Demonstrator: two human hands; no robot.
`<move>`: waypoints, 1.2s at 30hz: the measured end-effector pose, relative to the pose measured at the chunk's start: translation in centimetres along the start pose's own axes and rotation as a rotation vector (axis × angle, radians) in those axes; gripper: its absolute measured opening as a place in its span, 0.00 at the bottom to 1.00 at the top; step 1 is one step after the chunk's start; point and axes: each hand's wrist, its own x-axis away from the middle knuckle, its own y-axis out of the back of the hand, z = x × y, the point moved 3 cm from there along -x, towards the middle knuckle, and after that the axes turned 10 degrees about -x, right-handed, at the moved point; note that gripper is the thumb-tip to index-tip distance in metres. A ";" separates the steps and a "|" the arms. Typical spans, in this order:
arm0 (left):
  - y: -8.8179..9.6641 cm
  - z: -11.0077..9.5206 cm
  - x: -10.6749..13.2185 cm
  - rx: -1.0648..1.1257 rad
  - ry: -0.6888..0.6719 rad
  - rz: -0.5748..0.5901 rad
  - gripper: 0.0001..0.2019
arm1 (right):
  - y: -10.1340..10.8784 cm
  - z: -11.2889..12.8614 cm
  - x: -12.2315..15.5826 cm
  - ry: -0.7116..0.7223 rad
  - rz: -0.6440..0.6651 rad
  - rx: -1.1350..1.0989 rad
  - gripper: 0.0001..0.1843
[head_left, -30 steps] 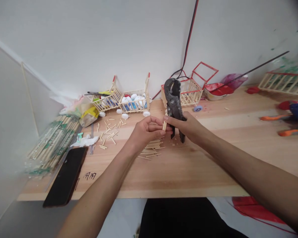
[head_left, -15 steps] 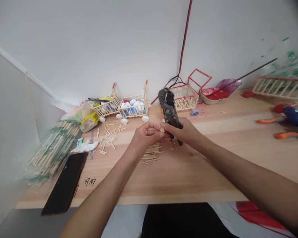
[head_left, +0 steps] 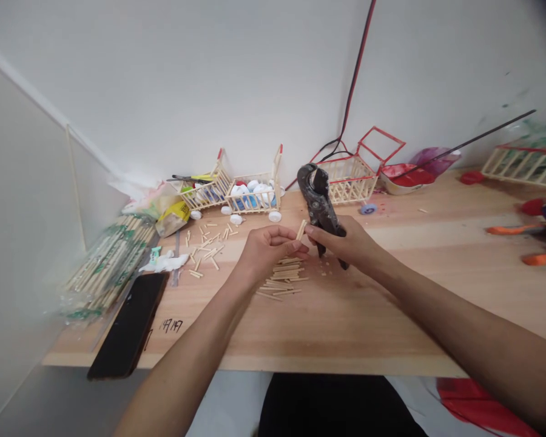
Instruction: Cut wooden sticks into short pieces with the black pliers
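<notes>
My left hand (head_left: 268,249) pinches a short wooden stick (head_left: 301,229) between thumb and fingers, its tip poking up. Close to its right, my right hand (head_left: 350,243) grips the handles of dark metal cutting pliers (head_left: 316,197), jaws pointing up and away. The two hands nearly touch above a small pile of cut sticks (head_left: 284,276) on the wooden table (head_left: 391,303).
Scattered stick pieces (head_left: 207,243) lie left of the pile. Small stick-built baskets (head_left: 255,194) with bottle caps and a red-edged one (head_left: 350,173) stand by the wall. A black phone (head_left: 130,325) and bagged long sticks (head_left: 107,267) are at left; a glue gun (head_left: 541,227) at right.
The pliers tilted and dropped slightly with my right hand. My left hand stayed pinched on the stick, which now pokes up clear of the pliers. The view shifted a little.
</notes>
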 end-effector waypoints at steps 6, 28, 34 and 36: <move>0.1 -0.5 0.0 -0.068 -0.010 0.047 0.15 | 0.2 0.3 0.0 -0.007 -0.014 0.009 0.17; 3.4 0.5 -1.4 -1.301 -0.290 -0.324 0.03 | 1.0 -0.3 -0.3 -0.020 -0.107 -0.046 0.16; 4.5 0.5 -1.4 -1.226 -0.323 -0.422 0.04 | 1.0 -0.1 -0.2 -0.026 -0.123 -0.063 0.16; 4.5 0.6 -1.6 -1.256 -0.313 -0.393 0.03 | 1.0 -0.2 -0.2 -0.039 -0.125 -0.064 0.15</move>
